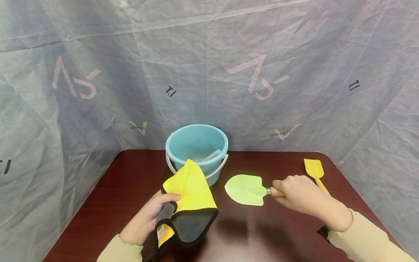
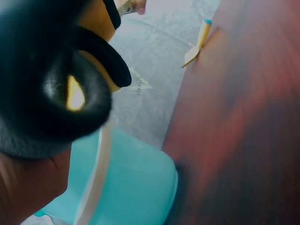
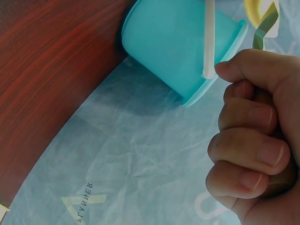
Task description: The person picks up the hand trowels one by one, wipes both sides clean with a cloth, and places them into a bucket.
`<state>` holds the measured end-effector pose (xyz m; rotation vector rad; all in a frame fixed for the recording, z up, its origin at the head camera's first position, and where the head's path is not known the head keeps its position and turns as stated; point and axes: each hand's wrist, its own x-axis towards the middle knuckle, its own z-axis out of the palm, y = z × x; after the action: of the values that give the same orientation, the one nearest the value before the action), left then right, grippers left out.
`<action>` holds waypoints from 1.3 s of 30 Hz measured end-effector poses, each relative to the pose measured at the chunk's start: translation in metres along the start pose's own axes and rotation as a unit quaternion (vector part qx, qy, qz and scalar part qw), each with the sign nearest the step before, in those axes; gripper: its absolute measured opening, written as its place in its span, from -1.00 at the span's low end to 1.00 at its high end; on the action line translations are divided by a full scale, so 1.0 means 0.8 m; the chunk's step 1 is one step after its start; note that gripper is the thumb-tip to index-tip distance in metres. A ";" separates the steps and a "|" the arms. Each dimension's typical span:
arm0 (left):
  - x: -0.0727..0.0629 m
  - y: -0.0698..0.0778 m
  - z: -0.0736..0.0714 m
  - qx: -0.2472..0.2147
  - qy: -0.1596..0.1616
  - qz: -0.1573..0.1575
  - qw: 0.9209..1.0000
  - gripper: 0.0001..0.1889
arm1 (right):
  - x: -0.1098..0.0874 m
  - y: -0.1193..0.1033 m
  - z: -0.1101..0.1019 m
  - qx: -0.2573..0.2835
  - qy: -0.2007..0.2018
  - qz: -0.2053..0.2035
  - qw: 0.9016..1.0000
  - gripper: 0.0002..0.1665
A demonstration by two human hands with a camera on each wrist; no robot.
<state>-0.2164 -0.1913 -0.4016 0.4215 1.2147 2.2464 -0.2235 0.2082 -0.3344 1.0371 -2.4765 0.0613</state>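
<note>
My left hand point(image 1: 147, 214) pinches a yellow and dark grey cloth point(image 1: 193, 185) with black edging, which hangs down in folds over the table's front part. In the left wrist view the cloth's dark folds point(image 2: 93, 117) fill the upper left. My right hand point(image 1: 302, 194) grips the wooden handle point(image 1: 277, 192) of a small garden trowel, its fingers curled round it. The trowel's pale green blade point(image 1: 244, 189) points left toward the cloth, above the table. Behind the cloth stands a light blue bucket point(image 1: 178, 145) with a white handle, partly hidden.
Inside the bucket leans a pale bluish object point(image 1: 212, 155). On the right of the dark red-brown table point(image 1: 131, 182) lies a yellow toy shovel point(image 1: 314, 168), its handle partly behind my right wrist. A grey printed sheet point(image 1: 203, 72) hangs behind and along the sides.
</note>
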 end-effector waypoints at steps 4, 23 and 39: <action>0.007 -0.011 -0.004 0.011 0.019 -0.008 1.000 -0.77 | 0.000 -0.001 0.001 -0.002 0.005 0.000 1.000 -0.52; 0.049 -0.044 0.015 0.051 0.061 -0.089 0.993 -0.60 | 0.009 -0.007 -0.001 -0.015 0.027 -0.004 1.000 -0.53; 0.094 -0.067 0.045 0.051 0.037 -0.090 0.994 -0.60 | 0.016 -0.013 0.000 0.004 -0.007 0.008 1.000 -0.50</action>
<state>-0.2417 -0.0981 -0.4262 0.2584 1.3543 2.0685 -0.2239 0.1920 -0.3302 1.0253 -2.4994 0.0678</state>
